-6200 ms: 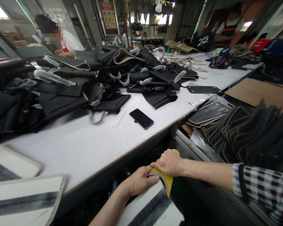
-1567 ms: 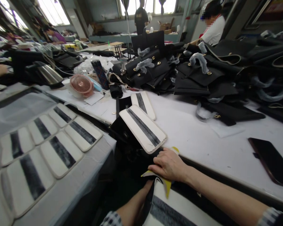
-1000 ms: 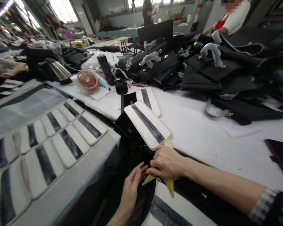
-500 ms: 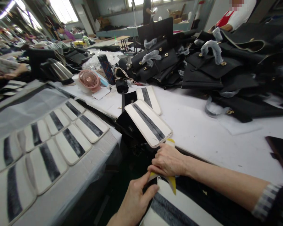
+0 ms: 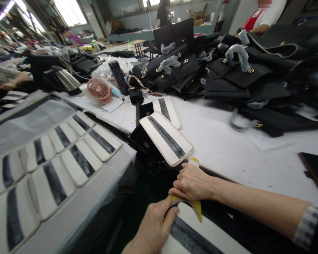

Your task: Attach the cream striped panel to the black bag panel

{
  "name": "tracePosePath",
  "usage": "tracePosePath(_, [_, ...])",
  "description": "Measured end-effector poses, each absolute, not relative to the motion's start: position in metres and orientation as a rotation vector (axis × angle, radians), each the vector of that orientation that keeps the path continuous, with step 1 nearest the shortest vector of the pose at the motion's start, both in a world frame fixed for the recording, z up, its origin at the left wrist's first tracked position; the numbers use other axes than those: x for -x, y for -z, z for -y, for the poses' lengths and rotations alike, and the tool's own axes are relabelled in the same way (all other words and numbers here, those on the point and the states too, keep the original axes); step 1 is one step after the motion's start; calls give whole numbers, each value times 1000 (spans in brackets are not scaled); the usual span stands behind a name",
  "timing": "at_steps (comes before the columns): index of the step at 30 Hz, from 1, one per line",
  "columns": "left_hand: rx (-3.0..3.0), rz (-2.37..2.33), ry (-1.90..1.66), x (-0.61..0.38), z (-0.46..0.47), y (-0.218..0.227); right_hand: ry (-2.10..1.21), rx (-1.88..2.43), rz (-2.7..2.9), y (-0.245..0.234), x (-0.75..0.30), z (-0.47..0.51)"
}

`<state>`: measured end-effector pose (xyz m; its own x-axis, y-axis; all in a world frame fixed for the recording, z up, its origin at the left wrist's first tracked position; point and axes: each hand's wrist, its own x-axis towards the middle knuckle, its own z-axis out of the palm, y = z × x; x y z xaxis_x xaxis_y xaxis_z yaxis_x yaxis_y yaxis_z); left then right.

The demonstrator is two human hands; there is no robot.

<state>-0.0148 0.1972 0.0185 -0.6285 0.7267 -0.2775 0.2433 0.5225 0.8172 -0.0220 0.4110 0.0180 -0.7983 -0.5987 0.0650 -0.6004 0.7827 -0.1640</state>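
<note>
My right hand (image 5: 192, 183) is closed over a yellow scraper tool (image 5: 197, 210), its blade pressed on the end of a white panel with a dark stripe (image 5: 190, 236) that lies in my lap area below the table edge. My left hand (image 5: 155, 227) pinches the near corner of that same panel, thumb on top beside the yellow blade. Just beyond my right hand, a similar white striped panel (image 5: 166, 138) overhangs the edge of the white table (image 5: 219, 148), with another one (image 5: 166, 110) behind it.
Several striped panels (image 5: 69, 155) lie in rows on a grey surface at left. Black handbags (image 5: 228, 81) are heaped at the table's far side. A pink fan (image 5: 98, 90), a metal kettle (image 5: 65, 80) and a dark phone (image 5: 316, 169) are also there. Other people work in the background.
My left hand came up from below and took hold of the panel's corner beside the scraper. My right hand stayed on the yellow tool, shifting only slightly.
</note>
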Motion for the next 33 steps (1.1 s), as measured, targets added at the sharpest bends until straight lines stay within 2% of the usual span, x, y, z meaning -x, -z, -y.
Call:
tracePosePath(4, [-859,-2184,-935,13,-197,-16,-284,-916,3028,-17,12,-409])
tracePosePath(8, [-846,-2178,-1033,12,-196,-15,-305,-799,3098,-17,-1,-404])
tracePosePath(14, [-411,-1590,-1556,17,-204,2,-343,-617,3205,-27,-18,-396])
tracePosePath(18, [-171,-1159,-1719,21,-213,11,-359,-536,3245,-30,-27,-394])
tracePosePath(23, [-218,-1205,-1717,23,-214,16,-426,-421,3252,-23,-37,-394])
tracePosePath(28, [-262,-1283,-1682,23,-211,24,-1225,202,3202,-17,-45,-405])
tracePosePath(30, [-252,-1275,-1666,23,-210,27,-1434,421,3143,-18,-49,-412])
tracePosePath(33, [-237,-1255,-1650,23,-210,30,-1892,642,2881,-22,-55,-421])
